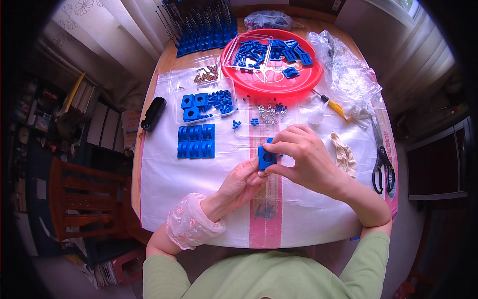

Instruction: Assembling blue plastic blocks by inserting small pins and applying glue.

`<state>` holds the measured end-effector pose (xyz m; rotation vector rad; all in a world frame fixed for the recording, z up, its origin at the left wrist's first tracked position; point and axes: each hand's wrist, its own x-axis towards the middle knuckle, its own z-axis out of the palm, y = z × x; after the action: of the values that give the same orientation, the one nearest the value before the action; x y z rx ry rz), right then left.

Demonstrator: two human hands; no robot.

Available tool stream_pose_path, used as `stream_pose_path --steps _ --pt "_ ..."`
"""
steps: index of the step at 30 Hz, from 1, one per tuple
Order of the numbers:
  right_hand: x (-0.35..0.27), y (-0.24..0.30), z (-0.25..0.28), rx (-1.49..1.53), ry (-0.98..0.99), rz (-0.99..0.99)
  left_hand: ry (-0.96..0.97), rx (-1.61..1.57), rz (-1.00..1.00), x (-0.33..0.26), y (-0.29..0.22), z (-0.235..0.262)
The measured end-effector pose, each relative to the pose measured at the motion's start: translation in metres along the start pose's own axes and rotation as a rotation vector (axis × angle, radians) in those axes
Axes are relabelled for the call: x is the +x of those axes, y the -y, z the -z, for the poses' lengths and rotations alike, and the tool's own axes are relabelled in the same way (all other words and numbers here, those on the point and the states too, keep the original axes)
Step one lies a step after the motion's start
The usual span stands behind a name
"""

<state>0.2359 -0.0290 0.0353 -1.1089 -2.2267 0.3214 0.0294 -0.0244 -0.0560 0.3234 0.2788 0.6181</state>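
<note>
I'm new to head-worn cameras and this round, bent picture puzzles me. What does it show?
No machine here: these are a person's two bare hands. A wide fisheye camera on their head looks down, bending straight edges; picture left is their left. Left hand and right hand together hold a blue block with a round hole. On the white cloth sit six blue pieces in two rows, a clear tray of blue parts, a red tray holding more, scissors and a yellow-handled tool.

Left fingers (253,181) beside curled right fingers (289,148)
</note>
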Motion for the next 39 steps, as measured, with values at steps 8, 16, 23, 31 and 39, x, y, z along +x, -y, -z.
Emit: stream_pose_path --steps 8,16,23,31,39 --pt "0.0 -0.001 -0.001 -0.035 0.046 -0.018 -0.236 0.048 -0.102 0.0 -0.007 -0.033" --pt "-0.001 0.006 -0.003 -0.044 0.034 0.013 -0.21 0.598 -0.18 -0.002 -0.006 -0.022" --pt "-0.002 0.009 -0.003 -0.06 0.045 0.014 -0.247 0.718 -0.209 -0.001 -0.005 -0.017" --pt "-0.001 0.008 -0.004 -0.061 0.05 0.011 -0.247 0.77 -0.198 -0.002 -0.006 -0.018" --pt "-0.001 0.005 -0.007 -0.033 0.062 0.002 -0.25 0.787 -0.184 -0.001 -0.006 -0.015"
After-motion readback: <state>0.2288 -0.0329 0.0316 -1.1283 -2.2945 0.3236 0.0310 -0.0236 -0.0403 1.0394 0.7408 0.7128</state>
